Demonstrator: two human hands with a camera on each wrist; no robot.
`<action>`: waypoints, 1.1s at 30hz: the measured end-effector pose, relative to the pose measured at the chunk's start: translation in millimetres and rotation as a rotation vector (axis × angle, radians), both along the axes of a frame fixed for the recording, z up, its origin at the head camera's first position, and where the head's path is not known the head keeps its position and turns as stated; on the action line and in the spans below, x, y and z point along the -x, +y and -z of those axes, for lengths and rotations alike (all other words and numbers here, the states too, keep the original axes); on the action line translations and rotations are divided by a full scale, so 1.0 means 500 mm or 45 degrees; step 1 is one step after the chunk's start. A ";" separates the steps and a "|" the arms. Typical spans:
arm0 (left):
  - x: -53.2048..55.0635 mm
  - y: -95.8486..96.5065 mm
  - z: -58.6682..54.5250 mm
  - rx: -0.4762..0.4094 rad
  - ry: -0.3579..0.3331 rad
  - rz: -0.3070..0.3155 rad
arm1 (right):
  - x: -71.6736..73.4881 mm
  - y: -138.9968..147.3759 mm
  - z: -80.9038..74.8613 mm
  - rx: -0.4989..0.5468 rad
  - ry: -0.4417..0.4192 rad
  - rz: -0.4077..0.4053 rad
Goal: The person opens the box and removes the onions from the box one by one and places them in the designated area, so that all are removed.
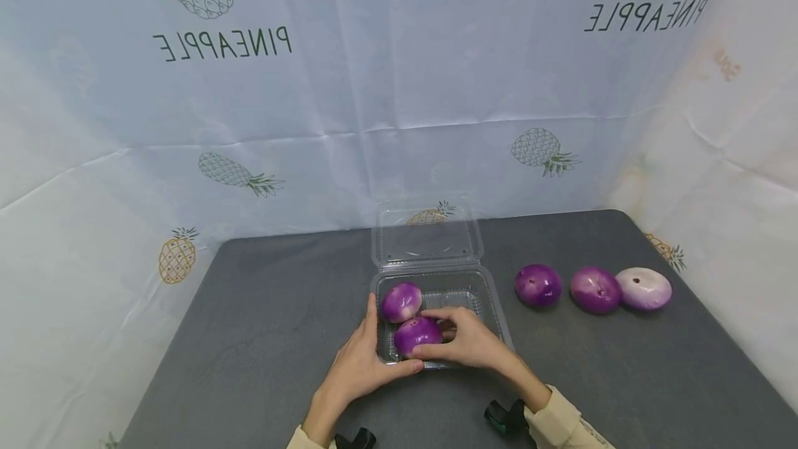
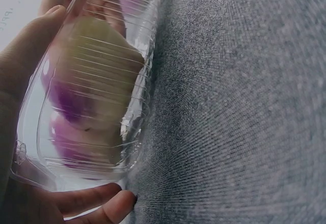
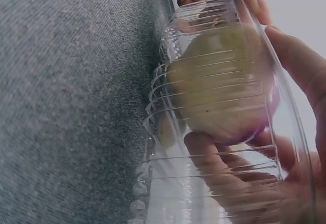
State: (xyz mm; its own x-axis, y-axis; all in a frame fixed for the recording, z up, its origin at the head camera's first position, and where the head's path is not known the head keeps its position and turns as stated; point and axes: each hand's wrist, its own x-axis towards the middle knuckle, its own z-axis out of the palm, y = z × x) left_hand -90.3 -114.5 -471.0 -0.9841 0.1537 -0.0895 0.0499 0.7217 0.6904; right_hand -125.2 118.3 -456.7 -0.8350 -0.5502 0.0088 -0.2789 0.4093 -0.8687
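A lidded clear plastic container (image 1: 492, 310) stands unfolded on the table. Two glossy purple onions lie along its left side: the rear onion (image 1: 402, 301) and the front onion (image 1: 416, 335). My right hand (image 1: 467, 339) reaches in from the right and grips the front onion between thumb and fingers; its pale underside (image 3: 219, 91) shows through the ribbed wall in the right wrist view. Spread around the container's front left corner, my left hand (image 1: 357, 362) has straight fingers along the left side and its thumb (image 2: 38, 30) along the front rim.
To the container's right sit three more onions in a row: a purple onion (image 1: 537, 285), a lighter purple onion (image 1: 595, 289) and a mostly white onion (image 1: 644, 288). The upright lid (image 1: 427, 234) leans near the pineapple-print cloth (image 1: 424, 75) behind the grey table (image 1: 280, 310).
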 end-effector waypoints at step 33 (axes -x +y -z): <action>-0.002 0.002 -0.004 0.035 -0.011 -0.018 | -0.020 0.076 -0.034 0.074 0.163 0.208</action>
State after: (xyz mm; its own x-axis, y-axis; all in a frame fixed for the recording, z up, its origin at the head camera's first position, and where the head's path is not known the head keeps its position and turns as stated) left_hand -89.3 -113.3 -468.8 -0.9853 0.1372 -0.1021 0.0337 0.7410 0.6707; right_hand -115.2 156.2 -439.9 -0.9030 -0.4031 0.1485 -0.3227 0.4082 -0.8540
